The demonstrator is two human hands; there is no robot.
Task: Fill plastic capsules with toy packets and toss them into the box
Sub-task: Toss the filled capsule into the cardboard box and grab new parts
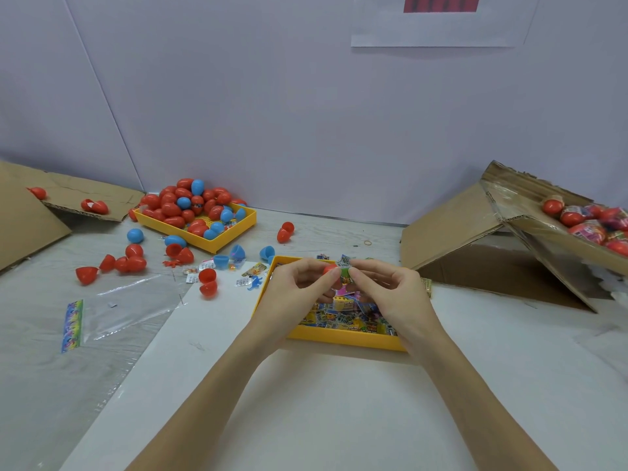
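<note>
over the near yellow tray (343, 336), my left hand (299, 287) grips a red capsule half (329, 269) while my right hand (390, 290) pinches a green toy packet (345, 271) against it.

I saw glossy, smooth plastic on the red capsules (176, 209) heaped in a yellow plastic tray (238, 232), matt by comparison. The toy packets (343, 317) in the nearer yellow tray (339, 338) looked like shiny printed film. The box (530, 215) was rough brown corrugated cardboard with torn edges. A clear crinkled plastic bag (132, 307) lay on pale, wood-grained tabletop (339, 229) beside matt white paper (323, 402).
</note>
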